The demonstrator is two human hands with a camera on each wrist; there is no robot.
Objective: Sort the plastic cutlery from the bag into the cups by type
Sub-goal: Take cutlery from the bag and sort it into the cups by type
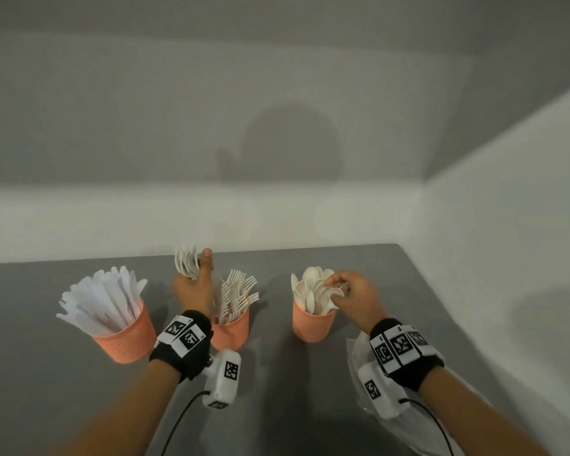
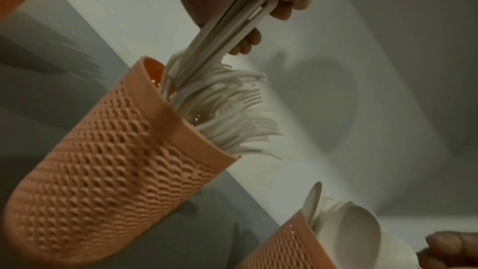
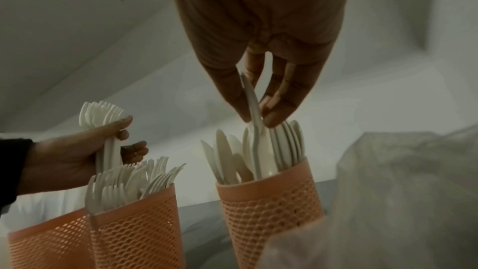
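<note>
Three orange perforated cups stand in a row on the grey table. The left cup holds white knives, the middle cup holds forks, the right cup holds spoons. My left hand grips a bunch of white forks upright, just left of and above the fork cup; the wrist view shows their handles in my fist. My right hand pinches one spoon by its bowl, its handle down inside the spoon cup.
A crumpled clear plastic bag lies on the table under my right wrist, near the right wall. A white wall runs along the table's back edge. Camera cables trail from both wrists toward the front edge.
</note>
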